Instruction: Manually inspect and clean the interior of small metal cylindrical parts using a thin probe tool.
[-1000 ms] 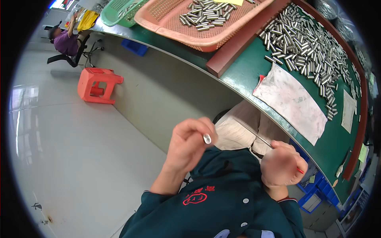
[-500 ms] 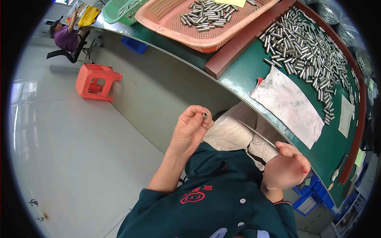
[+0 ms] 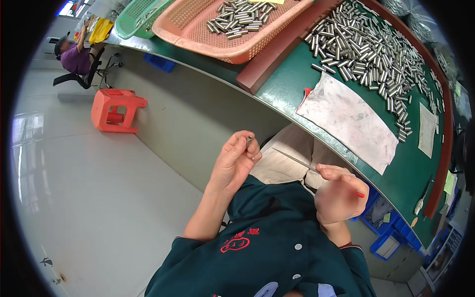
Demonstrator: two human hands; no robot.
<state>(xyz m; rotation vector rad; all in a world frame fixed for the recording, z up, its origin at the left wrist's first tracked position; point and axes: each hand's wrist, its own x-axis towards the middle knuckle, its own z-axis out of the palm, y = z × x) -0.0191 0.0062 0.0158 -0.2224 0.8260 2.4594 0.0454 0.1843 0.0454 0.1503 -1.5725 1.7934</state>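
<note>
Before the green table [image 3: 289, 74], the left hand [image 3: 233, 163] pinches a small metal tube [image 3: 249, 141]; the right hand [image 3: 341, 197] grips a thin rod [image 3: 297, 161].

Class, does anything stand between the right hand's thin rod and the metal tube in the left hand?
In this view, curled fingers of the left hand lie between the metal tube and the thin rod; nothing else visible does.

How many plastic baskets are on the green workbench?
2: the pink basket beside the reddish-brown divider, and the green basket to its left. Others beyond the picture's upper edge may be hidden.
</note>
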